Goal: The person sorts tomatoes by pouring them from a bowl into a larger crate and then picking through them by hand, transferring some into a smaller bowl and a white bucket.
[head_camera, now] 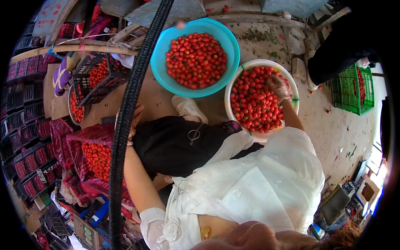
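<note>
My right hand [279, 87] is in a white basin [229, 103], on top of a heap of small red cherry tomatoes [256, 97]. It looks blurred, and whether its fingers have closed on any tomato cannot be made out. My left hand [135, 120] is beside the upper edge of a crate lined with pink plastic film [90, 134], which holds more cherry tomatoes [97, 157]. A black braided cable or strap [134, 78] crosses the view and hides part of that hand. A turquoise basin [232, 53] with red tomatoes stands beyond my knees, left of the white basin.
Left stand a tilted black crate [90, 90] and a bowl [73, 114], both with tomatoes, and stacked crates [25, 125]. Right are a green crate [356, 106] and another person's dark-clothed leg [334, 56]. Fallen tomatoes [327, 111] lie on the floor. Wooden boards [250, 18] border the far side.
</note>
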A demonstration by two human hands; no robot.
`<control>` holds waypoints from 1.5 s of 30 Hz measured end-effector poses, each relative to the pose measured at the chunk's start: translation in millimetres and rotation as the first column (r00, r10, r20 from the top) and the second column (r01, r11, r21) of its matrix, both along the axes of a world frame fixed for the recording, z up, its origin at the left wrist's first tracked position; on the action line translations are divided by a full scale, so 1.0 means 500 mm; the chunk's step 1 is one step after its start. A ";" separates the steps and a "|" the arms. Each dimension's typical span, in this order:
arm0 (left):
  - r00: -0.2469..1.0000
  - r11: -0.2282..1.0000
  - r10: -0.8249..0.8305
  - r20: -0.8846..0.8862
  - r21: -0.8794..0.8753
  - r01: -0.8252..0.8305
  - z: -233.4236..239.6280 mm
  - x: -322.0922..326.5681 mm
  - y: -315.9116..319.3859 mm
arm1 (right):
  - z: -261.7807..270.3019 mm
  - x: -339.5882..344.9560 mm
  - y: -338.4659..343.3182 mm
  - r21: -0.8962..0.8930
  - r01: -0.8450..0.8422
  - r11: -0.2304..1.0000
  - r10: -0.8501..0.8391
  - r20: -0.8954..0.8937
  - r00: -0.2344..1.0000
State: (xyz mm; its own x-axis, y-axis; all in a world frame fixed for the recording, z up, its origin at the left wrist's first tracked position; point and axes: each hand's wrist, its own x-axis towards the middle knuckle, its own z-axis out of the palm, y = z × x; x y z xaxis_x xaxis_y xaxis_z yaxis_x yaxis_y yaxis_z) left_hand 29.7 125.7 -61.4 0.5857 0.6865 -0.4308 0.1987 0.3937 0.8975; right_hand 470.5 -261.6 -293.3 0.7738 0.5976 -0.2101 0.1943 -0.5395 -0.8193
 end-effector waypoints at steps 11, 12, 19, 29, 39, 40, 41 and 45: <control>0.999 1.000 0.004 -0.053 0.016 -0.003 -0.001 -0.008 -0.001 | 0.164 -0.224 0.010 -0.721 -0.427 0.546 0.763 0.217 0.609; 0.998 1.000 -0.001 -0.057 0.027 0.003 0.001 -0.010 -0.002 | 0.166 -0.242 -0.002 -0.718 -0.424 0.552 0.737 0.183 0.650; 1.000 0.999 0.023 -0.011 0.028 -0.022 -0.003 -0.033 -0.012 | 0.186 -0.248 -0.017 -0.744 -0.346 0.572 0.539 0.022 0.842; 0.969 0.971 0.225 -0.099 -0.066 -0.232 0.008 -0.019 -0.023 | 0.188 -0.143 0.166 -0.522 -0.036 0.852 0.190 0.244 0.951; 0.965 0.969 0.216 -0.146 -0.086 -0.230 -0.003 -0.022 -0.005 | 0.127 -0.272 0.347 -0.248 0.039 0.968 0.084 0.467 0.880; 0.980 0.978 0.187 -0.068 -0.083 -0.192 -0.012 -0.024 -0.004 | 0.136 -0.295 0.355 -0.203 0.075 0.976 0.015 0.412 0.911; 0.978 0.978 0.179 -0.104 -0.086 -0.188 -0.019 -0.024 0.000 | 0.083 -0.307 0.355 -0.101 0.112 0.989 -0.063 0.399 0.915; 0.975 0.984 0.138 -0.177 -0.090 -0.155 -0.019 0.006 0.008 | 0.042 -0.316 0.391 -0.267 0.158 0.951 -0.124 0.139 0.982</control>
